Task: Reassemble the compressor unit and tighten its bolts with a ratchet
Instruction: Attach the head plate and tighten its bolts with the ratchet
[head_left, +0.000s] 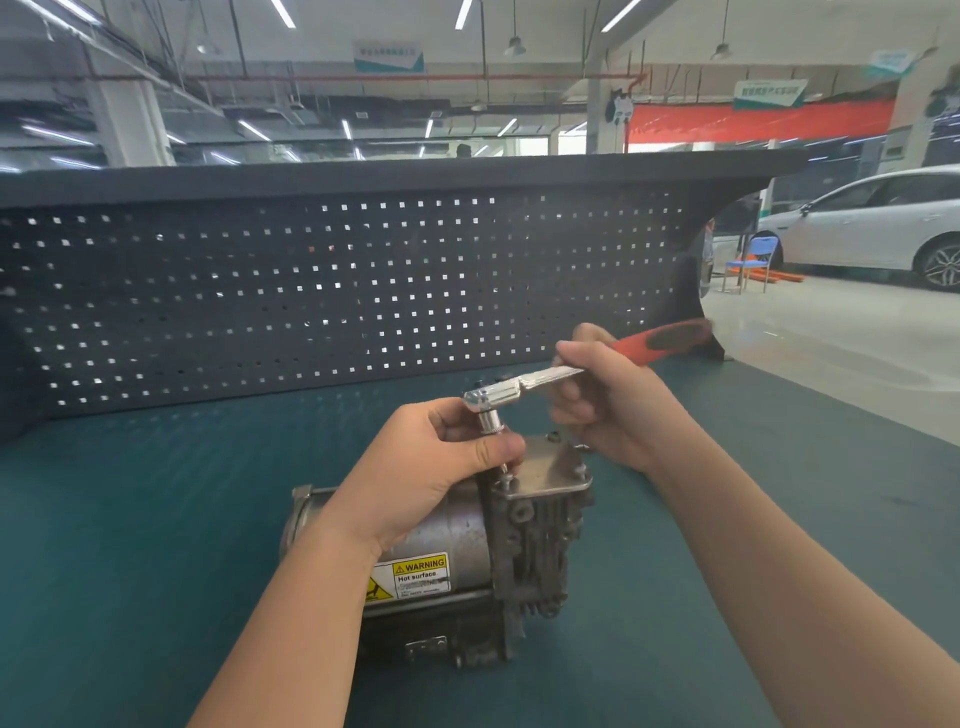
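Forearms: both of mine reach in from the bottom edge toward the compressor (441, 566).
Compressor: I see it lying on its side on the green bench mat (130, 519), finned head block to the right, yellow warning label (410, 577) facing me.
Left hand (431, 467): thumb and fingers pinch the socket extension (493, 431), which stands on a bolt (506, 475) at the near corner of the head plate (545, 467).
Right hand (608, 405): fingers curled round the ratchet (519, 389) at its shaft; the red handle sticks out to the right.
Background: dark pegboard (311, 296) behind the bench, white car (872, 223) far right.
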